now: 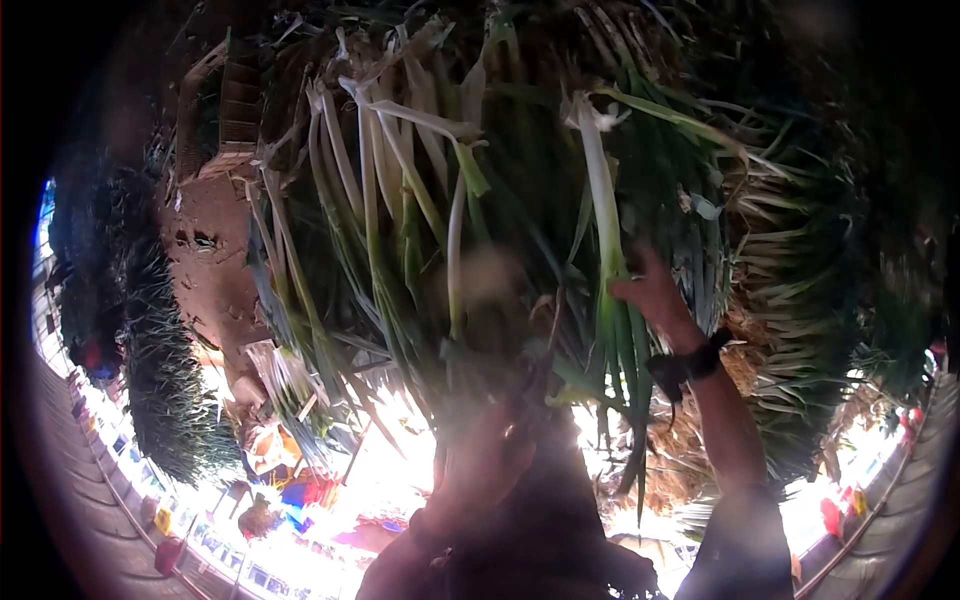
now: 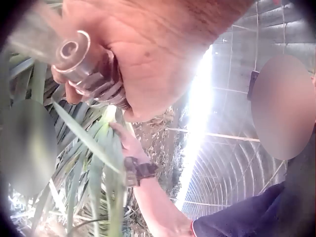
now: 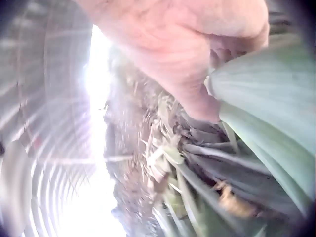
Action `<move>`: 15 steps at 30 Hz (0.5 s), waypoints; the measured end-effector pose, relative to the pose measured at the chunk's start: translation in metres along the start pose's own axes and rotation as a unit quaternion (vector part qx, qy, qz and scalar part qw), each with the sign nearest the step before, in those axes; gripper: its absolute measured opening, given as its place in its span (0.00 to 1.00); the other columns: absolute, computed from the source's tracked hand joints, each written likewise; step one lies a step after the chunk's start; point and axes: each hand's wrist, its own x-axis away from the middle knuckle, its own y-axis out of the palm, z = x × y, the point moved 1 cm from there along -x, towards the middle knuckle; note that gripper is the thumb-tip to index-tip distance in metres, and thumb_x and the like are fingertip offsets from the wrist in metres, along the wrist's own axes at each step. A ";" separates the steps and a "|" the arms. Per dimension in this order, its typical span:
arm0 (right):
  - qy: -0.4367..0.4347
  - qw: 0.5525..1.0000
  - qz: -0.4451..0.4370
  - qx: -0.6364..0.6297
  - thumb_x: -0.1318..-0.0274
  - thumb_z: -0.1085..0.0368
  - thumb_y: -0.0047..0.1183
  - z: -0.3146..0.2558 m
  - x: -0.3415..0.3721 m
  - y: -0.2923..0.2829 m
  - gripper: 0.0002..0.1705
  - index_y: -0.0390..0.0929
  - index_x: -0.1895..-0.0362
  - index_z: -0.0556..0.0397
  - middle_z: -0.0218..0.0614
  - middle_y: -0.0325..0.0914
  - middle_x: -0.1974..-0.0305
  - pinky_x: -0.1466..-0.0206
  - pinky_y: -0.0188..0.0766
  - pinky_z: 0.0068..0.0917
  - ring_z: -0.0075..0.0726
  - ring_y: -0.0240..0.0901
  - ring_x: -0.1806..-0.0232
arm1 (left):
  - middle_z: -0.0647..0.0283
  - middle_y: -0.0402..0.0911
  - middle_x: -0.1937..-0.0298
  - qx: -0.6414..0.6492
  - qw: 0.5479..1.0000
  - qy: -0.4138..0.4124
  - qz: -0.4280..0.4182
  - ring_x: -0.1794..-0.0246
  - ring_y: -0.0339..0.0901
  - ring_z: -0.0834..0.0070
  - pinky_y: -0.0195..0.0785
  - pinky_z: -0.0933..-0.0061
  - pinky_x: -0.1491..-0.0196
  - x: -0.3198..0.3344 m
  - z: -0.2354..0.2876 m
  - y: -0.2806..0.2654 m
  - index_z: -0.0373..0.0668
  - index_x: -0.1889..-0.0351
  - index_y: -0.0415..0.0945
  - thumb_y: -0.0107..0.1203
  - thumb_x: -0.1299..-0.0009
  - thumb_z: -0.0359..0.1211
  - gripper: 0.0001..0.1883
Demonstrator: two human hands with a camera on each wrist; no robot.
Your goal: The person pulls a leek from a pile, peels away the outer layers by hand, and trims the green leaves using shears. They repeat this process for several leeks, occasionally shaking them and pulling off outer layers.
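In the head view my right hand [image 1: 655,300], a dark band at its wrist, grips a thick green onion [image 1: 603,200] partway along its stalk. The onion's white root end points away from me and its long leaves hang toward my body. The right wrist view shows thumb and fingers curled round the broad green leaves [image 3: 271,84]. My left hand [image 1: 490,455] is blurred low in the middle of the head view. Seen from the left wrist, it holds a ridged metal piece with a round, hollow end [image 2: 86,69]; its exact kind I cannot tell.
More green onions [image 1: 370,190] lie heaped in front of me, roots facing away. A long row of onions [image 1: 790,300] runs along the right. Bare soil [image 1: 215,270] and a slatted crate [image 1: 238,110] are at left. Greenhouse hoops [image 2: 237,182] arch behind.
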 end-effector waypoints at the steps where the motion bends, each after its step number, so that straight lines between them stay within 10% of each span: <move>1: 0.056 0.996 -0.059 -0.043 0.46 0.68 0.64 0.003 0.014 -0.003 0.39 0.63 0.31 0.64 0.43 0.73 0.40 0.40 0.74 0.31 0.36 0.74 0.44 | 0.55 0.80 0.56 0.054 0.998 -0.042 0.008 0.55 0.77 0.57 0.70 0.54 0.55 0.003 -0.003 0.005 0.44 0.42 0.75 0.58 0.34 0.31 0.20; 10: 0.130 0.950 -0.228 -0.168 0.58 0.70 0.73 0.014 0.133 0.044 0.68 0.37 0.19 0.51 0.42 0.65 0.32 0.30 0.63 0.34 0.39 0.62 0.32 | 0.45 0.78 0.43 0.022 0.998 -0.006 -0.064 0.51 0.79 0.44 0.73 0.48 0.51 0.003 -0.029 0.005 0.41 0.30 0.63 0.54 0.29 0.38 0.30; 15: 0.133 0.945 -0.239 -0.179 0.56 0.72 0.69 0.006 0.148 0.064 0.66 0.37 0.18 0.50 0.38 0.65 0.34 0.34 0.67 0.33 0.35 0.65 0.36 | 0.44 0.79 0.49 -0.007 1.000 -0.016 0.020 0.54 0.80 0.43 0.73 0.47 0.53 -0.039 -0.023 -0.001 0.41 0.32 0.64 0.55 0.30 0.41 0.30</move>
